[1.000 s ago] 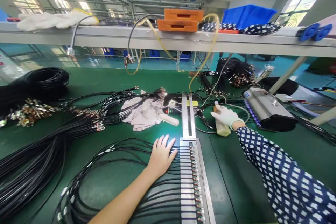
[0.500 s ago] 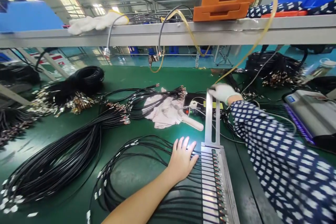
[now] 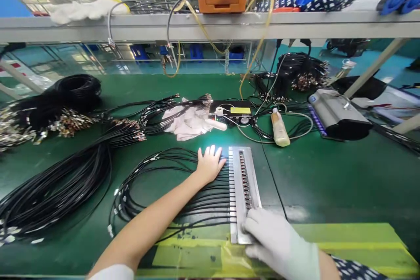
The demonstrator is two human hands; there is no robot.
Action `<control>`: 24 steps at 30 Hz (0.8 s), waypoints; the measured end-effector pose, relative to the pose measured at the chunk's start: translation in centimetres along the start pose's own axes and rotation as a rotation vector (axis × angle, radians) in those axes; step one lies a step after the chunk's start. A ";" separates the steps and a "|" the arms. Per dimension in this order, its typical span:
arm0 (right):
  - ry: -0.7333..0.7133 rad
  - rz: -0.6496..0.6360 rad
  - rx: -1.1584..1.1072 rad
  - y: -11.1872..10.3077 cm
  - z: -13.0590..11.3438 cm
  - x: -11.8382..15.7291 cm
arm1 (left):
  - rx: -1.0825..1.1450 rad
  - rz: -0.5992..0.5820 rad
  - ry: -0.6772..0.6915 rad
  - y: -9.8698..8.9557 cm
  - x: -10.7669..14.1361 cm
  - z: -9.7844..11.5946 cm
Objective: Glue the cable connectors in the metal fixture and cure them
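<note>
My left hand (image 3: 210,165), bare, lies with spread fingers on a row of black cables (image 3: 210,203) just left of a metal fixture. The cables run side by side into the slotted edge of this metal fixture (image 3: 232,192). A flat slotted metal frame (image 3: 254,179) lies over the fixture, and small cable ends show in a line through its opening. My right hand (image 3: 274,238), in a white glove, grips the near end of the metal frame, thumb and fingers closed around it. The fingertips are partly hidden.
Bundles of black cable (image 3: 65,170) lie at the left. Behind the fixture are a pink cloth (image 3: 183,122), a black control box (image 3: 229,109) and a plastic bottle (image 3: 278,129). A grey machine (image 3: 337,113) stands at right, under a shelf (image 3: 147,26). Yellow tape (image 3: 354,238) covers the front edge.
The slotted metal frame has come down flat onto the fixture. My right hand has moved from its far end to the near end. My left hand stays on the cables; the view has shifted right.
</note>
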State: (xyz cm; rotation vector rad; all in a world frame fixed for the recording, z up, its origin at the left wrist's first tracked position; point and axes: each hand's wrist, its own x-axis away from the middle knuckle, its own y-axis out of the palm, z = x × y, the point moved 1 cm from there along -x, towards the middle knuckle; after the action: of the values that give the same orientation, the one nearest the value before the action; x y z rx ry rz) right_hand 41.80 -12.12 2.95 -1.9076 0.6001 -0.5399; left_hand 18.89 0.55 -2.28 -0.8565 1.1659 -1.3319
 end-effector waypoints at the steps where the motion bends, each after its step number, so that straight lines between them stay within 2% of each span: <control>1: 0.013 0.003 -0.010 1.5 0.6 0.3 | 0.002 -0.014 0.017 -1.1 0.4 0.2; 3: 0.019 0.037 -0.138 2.5 1.8 1.0 | 0.049 -0.046 0.077 -3.7 2.3 0.7; 5: 0.054 0.108 -0.341 1.8 2.7 2.0 | 0.190 -0.093 0.154 -6.2 5.7 1.6; 6: 0.098 0.151 -0.427 1.3 3.1 2.7 | 0.294 -0.133 0.158 -7.2 7.7 2.2; 8: 0.218 0.238 -0.483 0.8 3.9 4.0 | 0.398 -0.293 0.121 -8.0 12.2 3.4; 10: 0.309 0.318 -0.398 1.5 4.5 5.0 | 0.438 -0.458 0.110 -7.5 16.1 4.5; 12: 0.330 0.371 -0.285 2.9 4.7 5.5 | 0.471 -0.521 0.067 -6.1 18.7 5.2; 14: 0.320 0.406 -0.217 4.7 4.5 5.5 | 0.491 -0.528 0.029 -4.4 20.1 5.6; 17: 0.315 0.435 -0.250 6.8 3.7 5.2 | 0.600 -0.518 -0.014 -2.4 20.5 5.8; 21: 0.407 0.494 -0.490 7.9 3.5 4.7 | 1.033 -0.468 -0.180 -1.4 20.4 5.7; 24: 0.528 0.509 -0.802 7.3 4.2 4.9 | 1.525 -0.444 -0.397 -1.4 20.5 5.8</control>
State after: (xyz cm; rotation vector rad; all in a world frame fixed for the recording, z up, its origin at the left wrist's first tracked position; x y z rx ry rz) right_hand 46.94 -14.78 -4.86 -2.2013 1.8019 -0.5023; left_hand 21.51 -20.61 -2.29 -0.1575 -0.5012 -1.7756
